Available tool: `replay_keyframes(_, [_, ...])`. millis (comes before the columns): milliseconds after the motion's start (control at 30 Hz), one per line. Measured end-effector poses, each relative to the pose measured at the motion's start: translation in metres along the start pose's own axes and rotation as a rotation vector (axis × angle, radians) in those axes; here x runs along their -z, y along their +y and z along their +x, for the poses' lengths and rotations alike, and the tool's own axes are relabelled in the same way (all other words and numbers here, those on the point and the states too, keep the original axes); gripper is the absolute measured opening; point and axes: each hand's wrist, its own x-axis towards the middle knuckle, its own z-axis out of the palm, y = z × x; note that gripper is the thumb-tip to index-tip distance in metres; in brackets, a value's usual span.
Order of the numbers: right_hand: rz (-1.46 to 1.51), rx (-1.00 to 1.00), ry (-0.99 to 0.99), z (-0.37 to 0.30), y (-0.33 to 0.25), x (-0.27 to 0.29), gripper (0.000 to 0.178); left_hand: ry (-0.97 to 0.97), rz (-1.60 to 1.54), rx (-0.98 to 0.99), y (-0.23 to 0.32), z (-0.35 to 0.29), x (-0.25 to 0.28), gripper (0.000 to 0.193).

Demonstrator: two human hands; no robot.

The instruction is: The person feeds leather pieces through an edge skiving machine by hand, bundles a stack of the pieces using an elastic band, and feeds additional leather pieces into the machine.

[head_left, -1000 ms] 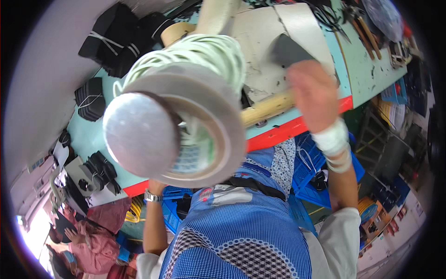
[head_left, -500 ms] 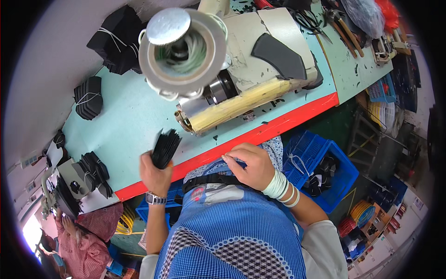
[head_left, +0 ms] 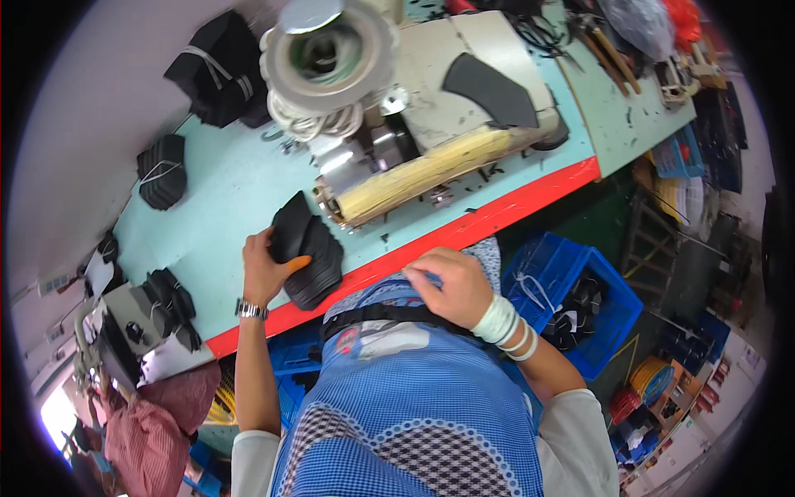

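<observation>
A fanned stack of thin black cut pieces rests at the table's front edge, left of the machine. My left hand grips the stack's left side, its thumb lying across the top piece. In front of my apron, close to the red table edge, my right hand is closed, thumb and forefinger near each other; whatever they may hold is hidden. Several white loops of cord circle my right wrist. A machine with a yellow-wrapped front bar stands beyond my hands. On its cover lies a single dark curved piece.
Tied black bundles sit at the table's far left, with more bundles nearer. Blue crates stand below the table at right. Scissors and pliers lie far right. A person in red is at lower left.
My left hand has turned the stack, which was on edge and now shows its broad faces, fanned out. My right hand stays almost in place. The view has shifted slightly.
</observation>
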Motion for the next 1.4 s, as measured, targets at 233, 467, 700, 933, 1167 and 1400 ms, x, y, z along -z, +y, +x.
replay_keyframes(233, [0.026, -0.131, 0.061, 0.001, 0.008, 0.001, 0.009, 0.041, -0.104, -0.033, -0.016, 0.014, 0.007, 0.061])
replay_keyframes(467, [-0.023, -0.162, 0.076, 0.037, 0.007, 0.036, 0.013, -0.067, -0.071, 0.077, 0.032, 0.015, 0.056, 0.041])
replay_keyframes(700, [0.789, -0.360, -0.180, 0.055, -0.021, 0.030, 0.030, -0.687, -0.565, -0.121, 0.130, 0.005, 0.101, 0.029])
replay_keyframes(933, [0.740, -0.267, -0.041, 0.064, 0.003, 0.037, 0.025, -0.480, -0.915, 0.151, 0.153, 0.030, 0.058, 0.022])
replay_keyframes(1167, [-0.029, -0.058, -0.112, 0.098, 0.028, 0.074, 0.020, -0.453, -0.539, 0.022, 0.113, 0.069, 0.072, 0.015])
replay_keyframes(1400, [-0.192, 0.255, -0.125, 0.141, 0.039, 0.072, 0.036, -0.459, -0.354, 0.214, 0.137, 0.082, 0.068, 0.023])
